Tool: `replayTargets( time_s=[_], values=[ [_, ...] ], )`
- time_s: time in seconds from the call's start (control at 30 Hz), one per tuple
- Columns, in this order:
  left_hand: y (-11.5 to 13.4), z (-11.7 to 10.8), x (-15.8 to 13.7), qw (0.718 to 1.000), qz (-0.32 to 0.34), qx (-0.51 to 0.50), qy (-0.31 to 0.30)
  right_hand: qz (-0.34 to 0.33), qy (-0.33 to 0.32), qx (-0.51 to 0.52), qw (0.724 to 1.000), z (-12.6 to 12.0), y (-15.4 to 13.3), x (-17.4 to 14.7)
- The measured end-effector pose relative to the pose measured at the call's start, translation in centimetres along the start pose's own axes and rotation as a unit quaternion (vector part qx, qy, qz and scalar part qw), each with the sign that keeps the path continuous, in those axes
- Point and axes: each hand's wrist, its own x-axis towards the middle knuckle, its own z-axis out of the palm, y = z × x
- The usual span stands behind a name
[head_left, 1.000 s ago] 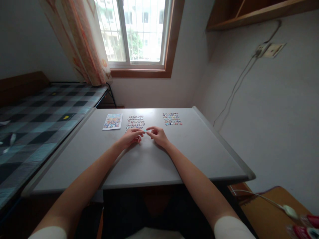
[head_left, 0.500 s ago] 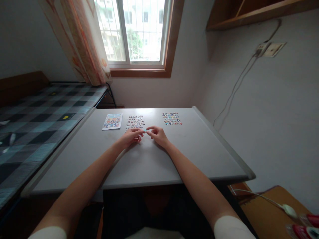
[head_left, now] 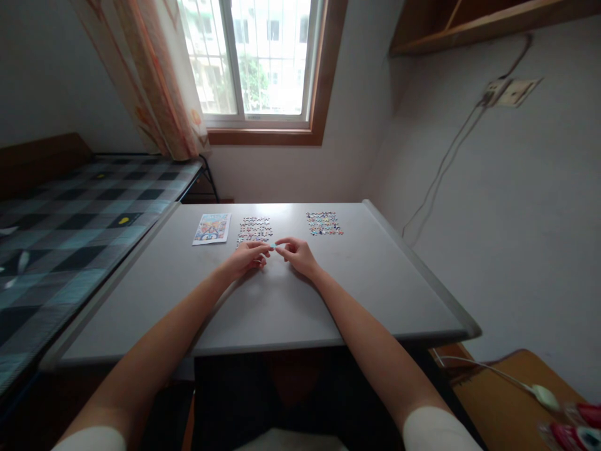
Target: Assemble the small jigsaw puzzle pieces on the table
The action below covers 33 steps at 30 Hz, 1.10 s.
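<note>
Between the fingertips of both hands is a small turquoise jigsaw puzzle piece. My left hand pinches it from the left, and my right hand meets it from the right with thumb and forefinger. Just beyond my left hand lie rows of jigsaw pieces, whose nearest row is partly covered by my fingers. A second block of puzzle pieces is laid out farther right. To the left, a printed picture sheet with a colourful scene rests flat on the table.
The grey table has raised edging along its sides. At left stands a bed with a checked cover. A window is behind the table, and a cable hangs down the right wall. A wooden stool is at lower right.
</note>
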Motion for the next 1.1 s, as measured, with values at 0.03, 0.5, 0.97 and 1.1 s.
replayTargets(
  time_s=[0.03, 0.5, 0.97, 1.1],
  values=[
    [0.03, 0.02, -0.03, 1.0, 0.0, 0.0, 0.0, -0.001, 0.0, 0.001, 1.0, 0.0, -0.01, -0.01],
    [0.07, 0.08, -0.08, 1.0, 0.0, 0.001, 0.002, 0.005, -0.002, -0.006, 1.0, -0.06, 0.04, -0.04],
    [-0.02, 0.05, 0.01, 1.0, -0.002, 0.004, 0.006, 0.005, -0.004, -0.005, 1.0, -0.13, 0.16, -0.03],
    [0.11, 0.17, -0.05, 1.0, -0.005, 0.006, 0.01, 0.004, -0.006, -0.005, 1.0, -0.14, 0.32, -0.08]
  ],
)
